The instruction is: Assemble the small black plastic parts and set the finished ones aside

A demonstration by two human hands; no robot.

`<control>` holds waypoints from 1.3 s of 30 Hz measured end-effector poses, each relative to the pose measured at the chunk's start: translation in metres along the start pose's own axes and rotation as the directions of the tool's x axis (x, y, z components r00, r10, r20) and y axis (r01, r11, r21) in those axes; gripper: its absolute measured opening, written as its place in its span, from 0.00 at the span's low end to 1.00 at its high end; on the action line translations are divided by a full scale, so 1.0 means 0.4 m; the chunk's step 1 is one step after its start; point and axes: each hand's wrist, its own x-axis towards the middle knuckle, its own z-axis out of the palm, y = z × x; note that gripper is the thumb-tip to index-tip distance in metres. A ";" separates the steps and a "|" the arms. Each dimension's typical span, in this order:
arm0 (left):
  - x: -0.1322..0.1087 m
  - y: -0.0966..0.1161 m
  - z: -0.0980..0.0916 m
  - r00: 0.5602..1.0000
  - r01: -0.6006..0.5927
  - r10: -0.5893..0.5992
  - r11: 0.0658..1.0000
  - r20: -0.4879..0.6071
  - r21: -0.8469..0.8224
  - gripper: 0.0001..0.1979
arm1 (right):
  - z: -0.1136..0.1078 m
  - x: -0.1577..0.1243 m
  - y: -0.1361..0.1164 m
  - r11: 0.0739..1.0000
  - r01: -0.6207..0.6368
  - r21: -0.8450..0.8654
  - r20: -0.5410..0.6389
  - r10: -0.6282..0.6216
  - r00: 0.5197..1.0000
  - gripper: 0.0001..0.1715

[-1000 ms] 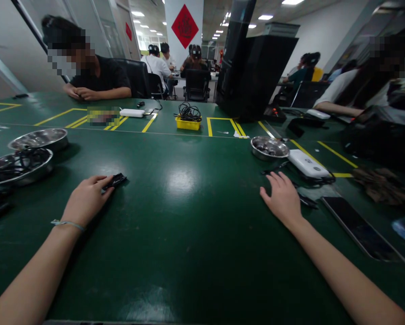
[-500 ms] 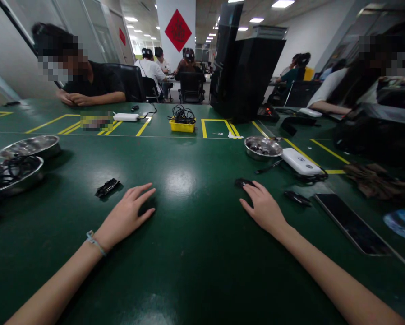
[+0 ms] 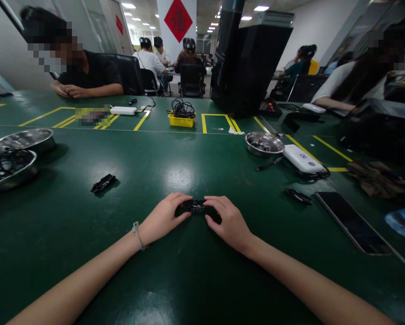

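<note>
We have a small black part (image 3: 197,206) between our two hands on the green table (image 3: 175,284), nearer to us than the yellow box (image 3: 182,121) and slightly to its right. It is too dark and small for us to make out its details. In our judgement it could skid or spin on the glossy top if one hand pushed harder than the other, or slip free, since only its ends are covered. Pressing too hard there might crack it, if it is as slight as it looks.

Our left hand (image 3: 163,217) is half open at the part's left end, fingers curved along the far side, thumb on the near side. Our right hand (image 3: 232,225) mirrors it at the right end, thumb and fingers parted in a loose C. Whether either truly grips, we cannot tell. Both forearms slant inward, with a pale bracelet (image 3: 138,235) on the left wrist.

Farther out, a second black piece (image 3: 103,183) lies left of the yellow box and nearer us. A third black piece (image 3: 297,196) and a dark phone (image 3: 354,223) lie to the box's right, also nearer us.
</note>
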 end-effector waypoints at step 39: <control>-0.035 0.053 0.025 0.993 -0.112 0.115 0.987 0.015 -0.118 0.11 | -0.088 0.052 0.090 0.946 -0.319 -0.065 0.335 0.322 0.886 0.06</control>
